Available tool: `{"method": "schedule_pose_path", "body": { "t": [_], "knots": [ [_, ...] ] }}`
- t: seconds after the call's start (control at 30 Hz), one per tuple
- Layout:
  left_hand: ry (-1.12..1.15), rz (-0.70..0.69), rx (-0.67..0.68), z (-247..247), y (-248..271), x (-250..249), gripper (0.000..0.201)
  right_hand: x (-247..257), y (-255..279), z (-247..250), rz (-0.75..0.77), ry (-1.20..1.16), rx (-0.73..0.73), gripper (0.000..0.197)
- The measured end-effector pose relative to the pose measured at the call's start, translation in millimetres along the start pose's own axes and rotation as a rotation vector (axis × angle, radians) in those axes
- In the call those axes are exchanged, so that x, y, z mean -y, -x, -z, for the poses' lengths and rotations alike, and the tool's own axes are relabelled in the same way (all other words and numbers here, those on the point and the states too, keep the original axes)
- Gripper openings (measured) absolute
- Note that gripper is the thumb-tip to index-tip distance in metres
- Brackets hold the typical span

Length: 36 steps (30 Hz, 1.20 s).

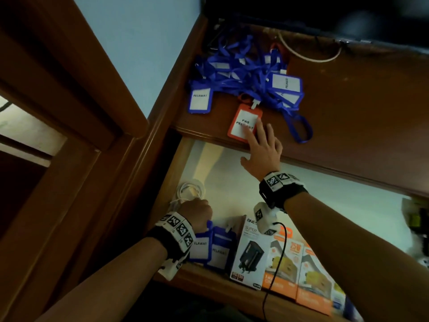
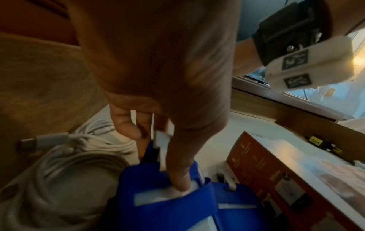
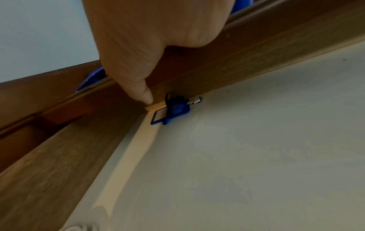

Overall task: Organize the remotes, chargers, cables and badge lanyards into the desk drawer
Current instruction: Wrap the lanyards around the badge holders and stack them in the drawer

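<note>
**Right hand on the orange badge, left hand in the drawer**

The right hand [image 1: 262, 149] reaches over the brown wooden desk [image 1: 371, 117] with fingers spread and straight, fingertips resting on the orange plastic badge holder with a white card [image 1: 243, 123] near the desk's front edge. Just behind it lies a tangled heap of blue lanyards with blue badge holders [image 1: 250, 73].

Below, the open drawer with a pale lining [image 1: 336, 194] holds the left hand [image 1: 197, 213], whose fingers curl around the top of an upright blue badge holder [image 2: 158, 200]. A second blue holder [image 1: 220, 249] stands beside it, then a white charger box [image 1: 251, 254] and two orange charger boxes [image 1: 299, 270]. Coiled white cables [image 2: 59, 164] lie at the drawer's left side, touching the hand.
</note>
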<state>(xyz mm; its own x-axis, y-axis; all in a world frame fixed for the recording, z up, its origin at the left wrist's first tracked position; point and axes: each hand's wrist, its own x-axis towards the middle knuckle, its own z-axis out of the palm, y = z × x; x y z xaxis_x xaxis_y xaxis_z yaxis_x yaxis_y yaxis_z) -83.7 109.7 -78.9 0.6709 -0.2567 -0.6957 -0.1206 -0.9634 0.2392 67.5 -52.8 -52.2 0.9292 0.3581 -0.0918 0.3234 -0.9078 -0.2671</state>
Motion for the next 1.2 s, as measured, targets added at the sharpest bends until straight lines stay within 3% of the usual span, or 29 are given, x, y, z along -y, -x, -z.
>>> {"method": "schedule_pose_path", "body": {
  "t": [0.13, 0.27, 0.47, 0.63, 0.8, 0.87, 0.93, 1.0, 1.07, 1.2],
  "knots": [
    [0.134, -0.043, 0.017, -2, -1, 6, 0.035, -4, 7, -11, -0.025, -0.112, -0.222, 0.061],
    [0.03, -0.118, 0.027, -6, 1, 5, 0.032, -5, 13, -8, -0.029, -0.108, -0.272, 0.038],
    [0.011, -0.217, 0.039, -1, -3, 0, 0.033, -6, 25, 2, -0.03, -0.175, -0.366, 0.032],
    [0.01, -0.193, 0.031, -6, -2, -5, 0.037, -14, 48, 17, -0.067, -0.33, -0.394, 0.027],
    [0.035, -0.133, -0.034, -8, 4, -13, 0.044, -29, 100, 21, -0.081, -0.55, -0.542, 0.025],
    [0.206, -0.099, -0.135, -2, 7, -22, 0.041, -34, 121, 21, -0.074, -0.584, -0.566, 0.027],
    [0.547, -0.073, -0.229, 11, 12, -35, 0.033, -38, 139, 21, -0.064, -0.592, -0.559, 0.033],
    [1.021, -0.056, -0.207, 30, 22, -55, 0.024, -41, 153, 22, -0.039, -0.577, -0.549, 0.04],
    [1.363, -0.076, -0.142, 49, 31, -77, 0.029, -41, 162, 24, 0.019, -0.543, -0.542, 0.044],
    [1.662, -0.114, -0.17, 71, 34, -114, 0.039, -41, 175, 28, 0.121, -0.514, -0.544, 0.023]
  ]
}}
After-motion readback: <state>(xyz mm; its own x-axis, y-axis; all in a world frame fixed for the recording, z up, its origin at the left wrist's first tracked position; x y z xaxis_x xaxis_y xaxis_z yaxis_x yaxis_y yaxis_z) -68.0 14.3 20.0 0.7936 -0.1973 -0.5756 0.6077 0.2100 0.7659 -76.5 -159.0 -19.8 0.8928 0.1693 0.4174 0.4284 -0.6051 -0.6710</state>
